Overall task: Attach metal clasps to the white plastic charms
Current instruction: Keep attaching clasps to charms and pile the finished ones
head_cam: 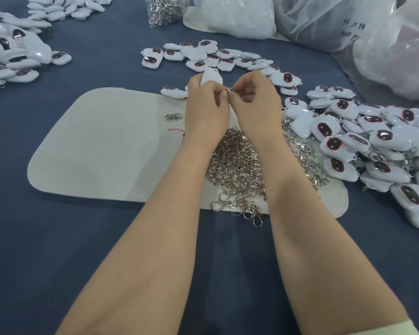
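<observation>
1. Left hand (207, 102) is gripping a white charm (212, 76), fingers curled round it. The charm is poking up, away from the palm, over the pad's (102, 146) far edge.
2. Right hand (254, 97) is pinching a mostly hidden clasp (228, 88) just right of the charm's near end.
3. Both forearms are reaching over the clasp pile (237, 165), fingertips meeting.

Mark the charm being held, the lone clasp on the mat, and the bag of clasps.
held charm (212, 75), head view, on the upper part of its white shell.
lone clasp (173, 116), head view, on its middle.
bag of clasps (165, 10), head view, on the clear plastic front.
</observation>
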Available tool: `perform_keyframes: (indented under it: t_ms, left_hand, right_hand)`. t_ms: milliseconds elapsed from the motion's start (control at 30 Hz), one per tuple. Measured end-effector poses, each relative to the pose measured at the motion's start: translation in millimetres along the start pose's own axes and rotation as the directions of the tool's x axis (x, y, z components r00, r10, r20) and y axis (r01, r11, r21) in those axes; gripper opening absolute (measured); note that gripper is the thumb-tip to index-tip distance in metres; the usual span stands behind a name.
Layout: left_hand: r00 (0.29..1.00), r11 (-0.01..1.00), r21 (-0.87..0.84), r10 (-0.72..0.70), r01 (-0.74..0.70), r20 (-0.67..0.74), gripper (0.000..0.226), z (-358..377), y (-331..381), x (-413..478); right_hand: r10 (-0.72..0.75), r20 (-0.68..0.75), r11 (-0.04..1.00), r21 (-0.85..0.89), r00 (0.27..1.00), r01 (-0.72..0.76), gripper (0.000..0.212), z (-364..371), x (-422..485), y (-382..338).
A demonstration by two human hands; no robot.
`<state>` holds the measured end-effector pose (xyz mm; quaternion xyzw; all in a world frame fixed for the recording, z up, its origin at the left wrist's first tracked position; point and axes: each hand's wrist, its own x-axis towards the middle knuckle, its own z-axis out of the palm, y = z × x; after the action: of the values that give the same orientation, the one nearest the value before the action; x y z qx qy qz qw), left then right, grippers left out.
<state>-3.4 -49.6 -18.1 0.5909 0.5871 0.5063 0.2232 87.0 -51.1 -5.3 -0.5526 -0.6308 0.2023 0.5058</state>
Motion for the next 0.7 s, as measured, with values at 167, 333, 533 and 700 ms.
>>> perform_keyframes:
  t_ms: [167, 333, 533, 700]
  left_hand:
    - [1.000, 1.000, -0.012, -0.001, 0.001, -0.009, 0.018, 0.4, -0.3, -0.4]
    - [1.000, 0.999, -0.038, -0.007, 0.006, -0.013, 0.017, 0.8, -1.8, -0.2]
    - [1.000, 1.000, -0.023, -0.006, 0.005, -0.020, 0.017, 0.5, -1.4, 0.0]
    - [1.000, 1.000, 0.011, 0.006, -0.006, -0.024, 0.017, -1.1, -1.2, 0.1]
  right_hand:
    - [-0.011, -0.021, 1.000, 0.010, 1.000, 0.012, 0.015, 0.6, 0.0, 0.2]
    - [-0.010, -0.025, 1.000, 0.013, 1.000, 0.011, 0.014, 1.6, -0.2, 0.5]
    - [-0.010, -0.026, 1.000, 0.011, 1.000, 0.010, 0.015, 2.1, -0.6, 0.7]
    - [-0.028, -0.026, 0.999, -0.029, 0.999, 0.027, 0.015, 3.1, -0.7, 0.6]
